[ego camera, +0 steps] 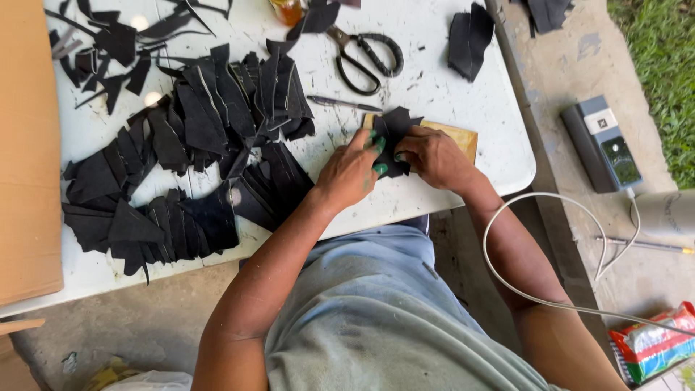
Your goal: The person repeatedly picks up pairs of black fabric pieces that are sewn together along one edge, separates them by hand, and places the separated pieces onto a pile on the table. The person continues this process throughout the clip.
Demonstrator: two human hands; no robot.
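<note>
A: Notes from my feed. The left hand (pixel 352 172) lies flat, fingers spread, pressing down on a small jagged piece of black leather-like material (pixel 392 137). The right hand (pixel 434 157) has its fingers curled over the same piece from the other side, pinching its edge against the small pale wooden board (pixel 456 136) beneath. The piece sits on that board, near the front edge of the scuffed white plastic table (pixel 449 65)

B: What worries you?

A: Green smears show on the fingertips of the left hand; if that's wet glue or dye, I judge it could mark the piece or make it stick to the skin and lift when the hand comes away

B: And the board?

A: It lies close to the table's front edge. Uneven pressing could push it towards the edge, the piece with it

B: Anything sharp?

A: The black-handled scissors (pixel 365 54) lie open beyond the hands, and a thin dark pen-like tool (pixel 344 103) lies just behind the board. A blind reach back could catch either

B: The clutter?

A: The big heap of black cut scraps (pixel 188 166) sits just beside the left forearm; a sweep of that arm could drag scraps off the table. The white cable (pixel 536 239) loops by the right elbow and could snag
</note>
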